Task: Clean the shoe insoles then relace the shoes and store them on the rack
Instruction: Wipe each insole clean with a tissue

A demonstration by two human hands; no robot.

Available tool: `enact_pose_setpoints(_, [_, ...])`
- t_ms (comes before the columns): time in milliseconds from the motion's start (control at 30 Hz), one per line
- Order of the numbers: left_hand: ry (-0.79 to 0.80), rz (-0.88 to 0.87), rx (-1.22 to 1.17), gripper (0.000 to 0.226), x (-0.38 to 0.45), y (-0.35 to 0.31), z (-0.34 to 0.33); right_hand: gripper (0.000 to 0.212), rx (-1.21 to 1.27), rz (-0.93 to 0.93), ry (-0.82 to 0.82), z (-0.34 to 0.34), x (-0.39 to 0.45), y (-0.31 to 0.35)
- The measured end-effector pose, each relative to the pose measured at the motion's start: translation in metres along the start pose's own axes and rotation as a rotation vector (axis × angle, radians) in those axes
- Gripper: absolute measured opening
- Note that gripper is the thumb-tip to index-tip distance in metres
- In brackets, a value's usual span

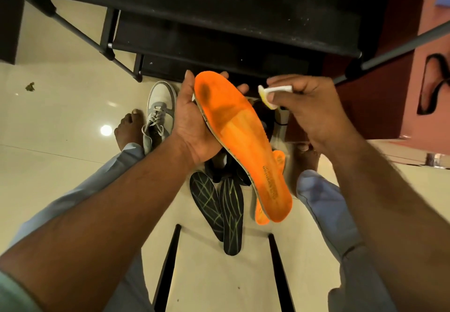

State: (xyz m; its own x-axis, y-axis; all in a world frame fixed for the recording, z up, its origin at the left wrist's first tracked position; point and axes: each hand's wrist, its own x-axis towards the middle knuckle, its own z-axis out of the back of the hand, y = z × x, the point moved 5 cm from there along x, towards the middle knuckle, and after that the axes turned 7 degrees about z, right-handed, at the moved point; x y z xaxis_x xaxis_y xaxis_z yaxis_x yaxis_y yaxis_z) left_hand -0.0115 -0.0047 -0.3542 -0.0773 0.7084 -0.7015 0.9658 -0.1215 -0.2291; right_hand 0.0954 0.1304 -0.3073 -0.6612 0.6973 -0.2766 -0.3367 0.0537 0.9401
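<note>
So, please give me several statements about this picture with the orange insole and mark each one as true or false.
1. The left hand holds the orange insole. True.
2. The right hand is empty. False: it pinches a small white brush.
3. Two black insoles with green lines lie on the floor. True.
4. The grey and white shoe stands on the rack. False: it stands on the floor.
5. The brush touches the orange insole. False: it is apart from it.
</note>
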Motion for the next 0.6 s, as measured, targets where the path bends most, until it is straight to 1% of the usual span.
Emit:
enact_pose_setpoints(33, [0.01,0.0,0.0,0.075,0.0,-0.001,0.0,0.014,0.044,-0.102,-0.048,0.002,0.0,-0.006])
enact_pose_setpoints(67, [0.014,0.0,0.0,0.074,-0.001,-0.003,0.0,0.012,0.086,-0.211,-0.062,0.0,-0.002,-0.013])
enact_pose_setpoints(133, [0.011,-0.006,-0.002,0.072,-0.001,-0.006,-0.001,0.011,0.166,-0.405,-0.006,-0.012,-0.009,-0.024])
enact_pose_setpoints(200, [-0.011,-0.01,-0.001,0.075,-0.003,-0.009,-0.001,0.013,0.236,-0.511,0.043,-0.025,-0.017,-0.029])
enact_pose_setpoints(333, [-0.019,-0.02,0.09,0.089,-0.007,-0.005,-0.004,0.016,0.351,-0.541,-0.053,-0.034,-0.02,-0.03])
enact_pose_setpoints(467, [0.023,-0.036,0.143,0.086,-0.007,0.005,-0.01,0.008,0.385,-0.503,-0.139,-0.03,-0.019,-0.03])
enact_pose_setpoints(533, [0.024,-0.019,0.121,0.087,-0.007,0.006,-0.009,0.008,0.415,-0.512,-0.121,-0.034,-0.02,-0.03])
enact_pose_setpoints(600, [0.029,0.002,0.102,0.088,-0.008,0.007,-0.009,0.008,0.453,-0.548,-0.069,-0.04,-0.022,-0.029])
